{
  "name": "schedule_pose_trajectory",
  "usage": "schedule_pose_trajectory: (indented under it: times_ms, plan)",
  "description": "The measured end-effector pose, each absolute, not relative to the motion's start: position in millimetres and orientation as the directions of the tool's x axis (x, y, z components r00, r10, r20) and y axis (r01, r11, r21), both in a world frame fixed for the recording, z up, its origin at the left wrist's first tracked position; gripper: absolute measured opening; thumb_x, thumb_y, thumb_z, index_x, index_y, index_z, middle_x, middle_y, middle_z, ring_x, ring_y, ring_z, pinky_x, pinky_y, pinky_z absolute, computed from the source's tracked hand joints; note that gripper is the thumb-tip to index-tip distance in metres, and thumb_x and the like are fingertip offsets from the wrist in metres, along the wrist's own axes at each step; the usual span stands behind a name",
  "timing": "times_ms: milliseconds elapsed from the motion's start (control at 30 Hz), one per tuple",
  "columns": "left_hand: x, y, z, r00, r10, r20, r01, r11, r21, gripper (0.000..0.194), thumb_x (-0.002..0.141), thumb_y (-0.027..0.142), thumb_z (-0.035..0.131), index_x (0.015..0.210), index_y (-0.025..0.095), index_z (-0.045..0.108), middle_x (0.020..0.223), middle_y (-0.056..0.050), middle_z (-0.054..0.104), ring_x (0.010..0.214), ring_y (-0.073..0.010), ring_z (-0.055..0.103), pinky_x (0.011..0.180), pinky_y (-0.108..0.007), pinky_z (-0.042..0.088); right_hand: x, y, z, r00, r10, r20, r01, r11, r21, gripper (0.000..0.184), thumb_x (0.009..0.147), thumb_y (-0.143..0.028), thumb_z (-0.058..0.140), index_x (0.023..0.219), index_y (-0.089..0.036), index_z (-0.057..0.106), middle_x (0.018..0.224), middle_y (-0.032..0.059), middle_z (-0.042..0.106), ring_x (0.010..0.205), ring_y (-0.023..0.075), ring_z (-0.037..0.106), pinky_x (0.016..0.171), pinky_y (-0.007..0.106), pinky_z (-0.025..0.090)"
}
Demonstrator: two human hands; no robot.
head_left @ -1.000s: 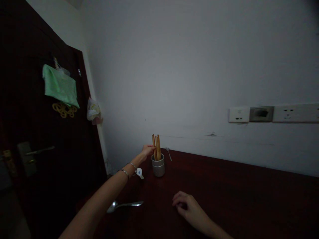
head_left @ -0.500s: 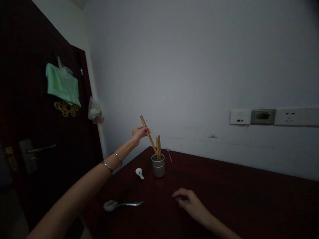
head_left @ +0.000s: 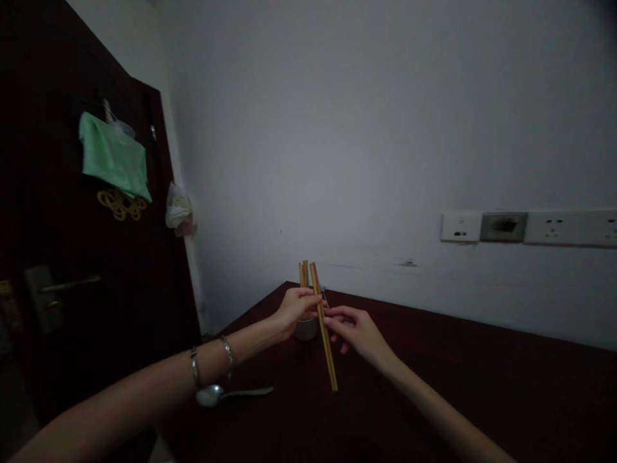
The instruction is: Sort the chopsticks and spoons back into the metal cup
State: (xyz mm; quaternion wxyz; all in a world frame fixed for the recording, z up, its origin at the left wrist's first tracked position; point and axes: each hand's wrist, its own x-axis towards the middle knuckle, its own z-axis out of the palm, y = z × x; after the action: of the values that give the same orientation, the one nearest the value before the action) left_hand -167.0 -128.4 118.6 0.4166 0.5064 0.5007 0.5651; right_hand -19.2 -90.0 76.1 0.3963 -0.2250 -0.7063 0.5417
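A pair of wooden chopsticks (head_left: 329,360) slants in front of the metal cup (head_left: 306,330), clear of it. My left hand (head_left: 296,308), with bangles on its wrist, pinches the pair above its middle. From the other side, my right hand (head_left: 354,331) has its thumb and fingertips closed at the chopsticks, just below the left fingers. More chopsticks (head_left: 303,273) stand upright in the cup, which my left hand partly covers. A metal spoon (head_left: 209,395) lies on the table below my left forearm.
The dark red table (head_left: 434,379) meets a pale wall (head_left: 337,128) with sockets (head_left: 552,226) on the right. A small spoon (head_left: 324,290) lies behind the cup, partly hidden. At left is a dark door (head_left: 48,161) with a green cloth (head_left: 116,154) hanging on it.
My left hand has drawn the chopsticks out of the cup and toward me. My right hand has risen from over the table to meet them. The white spoon is now hidden behind my left arm.
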Motion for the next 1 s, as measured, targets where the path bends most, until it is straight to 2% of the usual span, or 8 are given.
schedule_pose_trajectory:
  times_ms: [300,467,567,733,800,900,1000]
  plan:
    - [-171,-129,109,-0.102,0.984,0.145,0.024,-0.143,0.989,0.023,0.064,0.03,0.067,0.075,0.01,0.062,0.078,-0.008,0.065,0.07,-0.0135,0.06,0.062,-0.025,0.047,-24,-86,65,-0.651,0.737,0.18,-0.061,0.185,-0.981,0.032,0.061,-0.034,0.063,0.083,-0.013,0.055,0.064,-0.0003,0.057,0.052,0.0111,0.057,0.034,0.017,0.045]
    - [-182,-124,112,-0.149,0.972,0.18,0.032,-0.177,0.984,0.026,0.063,0.031,0.069,0.076,0.01,0.061,0.073,-0.007,0.063,0.067,-0.0134,0.059,0.061,-0.026,0.048,-25,-83,58,-0.658,0.744,0.118,-0.017,0.141,-0.99,0.027,0.061,-0.03,0.062,0.08,-0.013,0.053,0.061,-0.0015,0.056,0.049,0.0094,0.055,0.033,0.016,0.044]
    - [-203,-114,128,-0.228,0.937,0.266,0.028,-0.266,0.963,0.027,0.062,0.031,0.069,0.076,0.01,0.06,0.072,-0.007,0.062,0.064,-0.0129,0.058,0.058,-0.025,0.048,-20,-79,51,-0.659,0.75,0.064,0.059,0.137,-0.989,0.025,0.061,-0.027,0.06,0.08,-0.013,0.052,0.06,-0.0026,0.055,0.048,0.0088,0.055,0.032,0.016,0.043]
    - [-266,-79,156,-0.482,0.789,0.381,0.12,-0.371,0.921,0.028,0.059,0.03,0.07,0.077,0.01,0.06,0.067,-0.004,0.059,0.058,-0.0104,0.055,0.054,-0.024,0.046,-1,-68,35,-0.677,0.733,-0.072,0.316,0.201,-0.927,0.018,0.062,-0.02,0.055,0.078,-0.013,0.052,0.056,-0.003,0.054,0.046,0.0086,0.054,0.031,0.014,0.039]
    - [-295,-62,158,-0.537,0.747,0.392,0.2,-0.339,0.919,0.03,0.058,0.03,0.069,0.078,0.009,0.06,0.066,-0.004,0.058,0.055,-0.0101,0.052,0.052,-0.024,0.045,6,-64,26,-0.658,0.746,-0.103,0.41,0.24,-0.88,0.017,0.061,-0.017,0.053,0.078,-0.013,0.054,0.056,-0.0027,0.055,0.046,0.0088,0.053,0.033,0.015,0.039]
    - [-333,-33,144,-0.553,0.768,0.323,0.321,-0.162,0.933,0.031,0.057,0.029,0.069,0.079,0.009,0.062,0.064,-0.004,0.057,0.056,-0.0102,0.05,0.051,-0.023,0.043,12,-60,12,-0.63,0.766,-0.128,0.543,0.316,-0.778,0.02,0.059,-0.015,0.049,0.077,-0.013,0.058,0.057,-0.0008,0.058,0.046,0.0103,0.054,0.035,0.017,0.038]
    - [-356,-6,117,-0.485,0.841,0.242,0.495,0.036,0.868,0.028,0.058,0.028,0.067,0.078,0.01,0.064,0.058,-0.002,0.055,0.056,-0.011,0.049,0.05,-0.022,0.039,15,-60,4,-0.614,0.788,-0.032,0.63,0.466,-0.621,0.019,0.057,-0.014,0.05,0.072,-0.015,0.063,0.063,0.0017,0.062,0.054,0.0122,0.057,0.044,0.018,0.039]
